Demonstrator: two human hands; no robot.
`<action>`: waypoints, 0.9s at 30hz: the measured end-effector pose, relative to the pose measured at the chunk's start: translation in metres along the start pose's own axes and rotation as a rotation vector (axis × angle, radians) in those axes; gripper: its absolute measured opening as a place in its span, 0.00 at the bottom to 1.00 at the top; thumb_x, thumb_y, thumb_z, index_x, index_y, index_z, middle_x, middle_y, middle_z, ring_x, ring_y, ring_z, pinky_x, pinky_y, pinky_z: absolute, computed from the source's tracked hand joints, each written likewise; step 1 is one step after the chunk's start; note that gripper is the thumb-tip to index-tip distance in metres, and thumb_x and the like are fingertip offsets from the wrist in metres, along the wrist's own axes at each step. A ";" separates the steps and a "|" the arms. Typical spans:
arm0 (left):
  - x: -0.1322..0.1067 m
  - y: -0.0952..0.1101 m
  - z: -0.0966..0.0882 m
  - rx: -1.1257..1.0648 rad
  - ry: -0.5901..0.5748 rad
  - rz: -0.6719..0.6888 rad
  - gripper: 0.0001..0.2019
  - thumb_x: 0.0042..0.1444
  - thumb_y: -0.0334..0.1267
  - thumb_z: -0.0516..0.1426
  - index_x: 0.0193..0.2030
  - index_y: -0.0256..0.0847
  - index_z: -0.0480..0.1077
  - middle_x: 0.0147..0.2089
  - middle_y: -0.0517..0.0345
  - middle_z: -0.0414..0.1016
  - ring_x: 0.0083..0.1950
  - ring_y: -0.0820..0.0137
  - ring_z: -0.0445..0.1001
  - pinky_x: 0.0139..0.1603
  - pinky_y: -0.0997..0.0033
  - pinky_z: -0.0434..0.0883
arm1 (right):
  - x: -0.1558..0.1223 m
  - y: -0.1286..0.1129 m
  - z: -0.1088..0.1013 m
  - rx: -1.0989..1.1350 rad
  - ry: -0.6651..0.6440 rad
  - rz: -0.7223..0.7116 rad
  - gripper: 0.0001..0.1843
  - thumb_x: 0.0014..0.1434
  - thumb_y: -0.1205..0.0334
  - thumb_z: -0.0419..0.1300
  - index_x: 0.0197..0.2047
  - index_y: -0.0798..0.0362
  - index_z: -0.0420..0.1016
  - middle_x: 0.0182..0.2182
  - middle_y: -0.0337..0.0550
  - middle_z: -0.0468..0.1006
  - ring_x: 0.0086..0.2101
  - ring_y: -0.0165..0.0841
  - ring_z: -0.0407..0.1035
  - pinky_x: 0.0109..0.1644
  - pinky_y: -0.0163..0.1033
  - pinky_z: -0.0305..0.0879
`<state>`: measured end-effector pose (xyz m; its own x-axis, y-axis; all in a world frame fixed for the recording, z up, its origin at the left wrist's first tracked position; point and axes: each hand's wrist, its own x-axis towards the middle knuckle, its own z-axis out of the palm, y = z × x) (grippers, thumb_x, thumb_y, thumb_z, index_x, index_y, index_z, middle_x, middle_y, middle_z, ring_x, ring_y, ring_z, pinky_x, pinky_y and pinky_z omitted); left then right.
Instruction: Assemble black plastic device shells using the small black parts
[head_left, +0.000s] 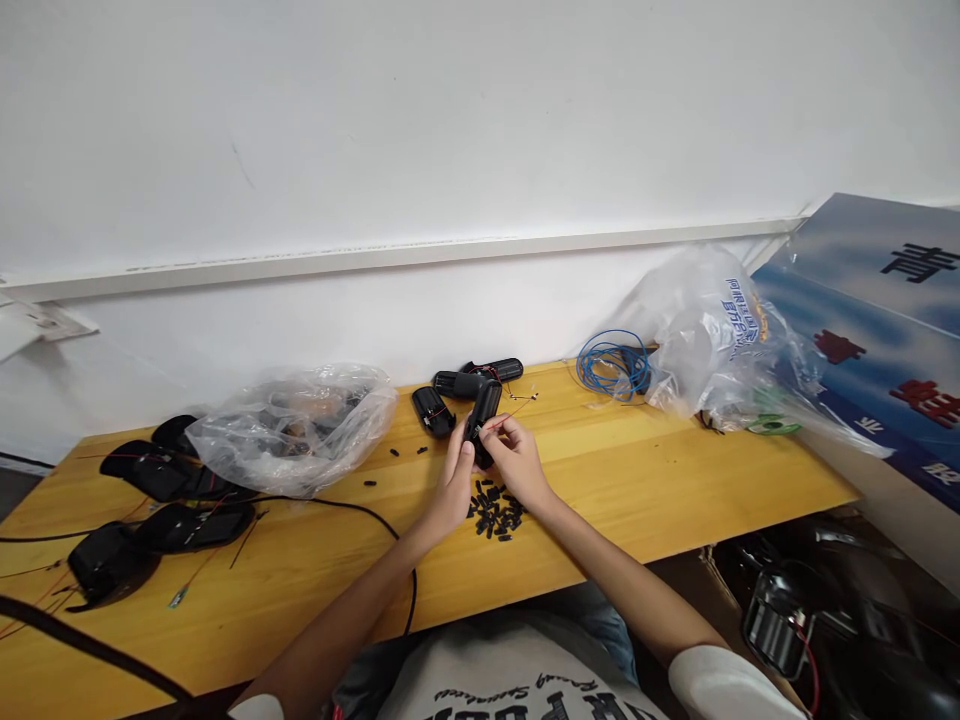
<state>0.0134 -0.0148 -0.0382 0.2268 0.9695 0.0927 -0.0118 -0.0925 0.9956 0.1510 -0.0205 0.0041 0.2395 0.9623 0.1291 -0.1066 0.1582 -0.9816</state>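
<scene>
A long black plastic housing [487, 405] is held tilted above the table's middle. My left hand [454, 480] is closed around its lower left side. At its right side, the fingers of my right hand [519, 462] are pinched together near a thin red wire [517, 410] that runs off to the right; whether they grip the wire or a small part is too small to tell. A pile of small black plastic pieces [496, 512] lies on the table just below my hands. Behind them rest similar black housings [433, 412], some with red wires.
On the wooden table [645, 500], a clear plastic bag [300, 425] and several black housings with wires [120, 560] lie left. A black cable [352, 505] crosses there. Coiled blue wire [611, 365] and another plastic bag [705, 330] sit right. Black parts [780, 620] stand below the right edge.
</scene>
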 end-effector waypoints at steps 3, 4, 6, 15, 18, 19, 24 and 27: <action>-0.001 -0.002 0.001 -0.019 0.015 -0.004 0.38 0.75 0.69 0.50 0.82 0.50 0.62 0.81 0.45 0.65 0.82 0.49 0.63 0.80 0.42 0.66 | -0.001 0.000 0.001 -0.003 0.000 0.010 0.12 0.59 0.49 0.68 0.36 0.48 0.79 0.30 0.38 0.77 0.31 0.36 0.69 0.36 0.39 0.68; -0.001 -0.002 0.001 -0.024 0.015 -0.004 0.39 0.74 0.70 0.50 0.82 0.49 0.62 0.81 0.45 0.65 0.83 0.49 0.62 0.80 0.42 0.66 | -0.001 0.000 0.001 -0.004 0.000 0.012 0.12 0.59 0.49 0.68 0.36 0.48 0.79 0.30 0.38 0.77 0.31 0.36 0.69 0.36 0.39 0.68; -0.001 -0.002 0.001 -0.033 0.007 -0.001 0.40 0.74 0.70 0.50 0.82 0.48 0.61 0.82 0.45 0.64 0.84 0.49 0.60 0.81 0.42 0.65 | -0.001 -0.001 0.001 -0.006 0.002 0.013 0.12 0.59 0.49 0.68 0.35 0.48 0.79 0.30 0.38 0.78 0.31 0.36 0.70 0.36 0.40 0.68; 0.005 -0.004 0.001 -0.090 -0.013 -0.023 0.42 0.71 0.72 0.54 0.80 0.47 0.64 0.82 0.45 0.64 0.84 0.48 0.60 0.80 0.44 0.69 | 0.004 0.003 -0.002 -0.019 0.040 0.023 0.13 0.57 0.48 0.70 0.34 0.48 0.79 0.31 0.41 0.81 0.34 0.38 0.73 0.41 0.42 0.72; 0.005 -0.006 0.002 -0.121 -0.005 -0.076 0.46 0.68 0.76 0.55 0.81 0.46 0.64 0.82 0.43 0.65 0.79 0.44 0.68 0.68 0.43 0.80 | 0.004 0.003 -0.002 -0.017 0.038 0.038 0.14 0.58 0.47 0.71 0.34 0.49 0.80 0.31 0.42 0.82 0.34 0.39 0.75 0.41 0.43 0.74; 0.005 -0.007 0.002 -0.126 -0.002 -0.091 0.46 0.67 0.76 0.55 0.81 0.47 0.63 0.81 0.42 0.65 0.76 0.43 0.71 0.64 0.43 0.83 | 0.004 0.003 -0.002 -0.014 0.035 0.043 0.14 0.58 0.47 0.71 0.34 0.49 0.80 0.32 0.42 0.83 0.34 0.39 0.75 0.41 0.43 0.74; 0.004 -0.005 0.003 -0.118 0.009 -0.055 0.43 0.70 0.74 0.54 0.82 0.50 0.63 0.81 0.44 0.66 0.78 0.45 0.69 0.68 0.43 0.80 | 0.001 0.004 0.001 -0.003 0.020 0.069 0.16 0.60 0.45 0.72 0.37 0.50 0.84 0.32 0.43 0.84 0.31 0.38 0.75 0.35 0.42 0.74; 0.006 -0.003 0.002 -0.100 0.010 -0.014 0.40 0.72 0.71 0.54 0.81 0.50 0.64 0.81 0.46 0.67 0.81 0.47 0.65 0.77 0.42 0.73 | 0.001 0.006 0.001 -0.013 0.036 0.058 0.17 0.61 0.44 0.71 0.38 0.50 0.86 0.33 0.44 0.85 0.32 0.39 0.76 0.35 0.41 0.73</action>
<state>0.0169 -0.0094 -0.0409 0.2177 0.9729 0.0784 -0.1056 -0.0564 0.9928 0.1491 -0.0186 -0.0015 0.2682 0.9610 0.0670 -0.1092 0.0994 -0.9890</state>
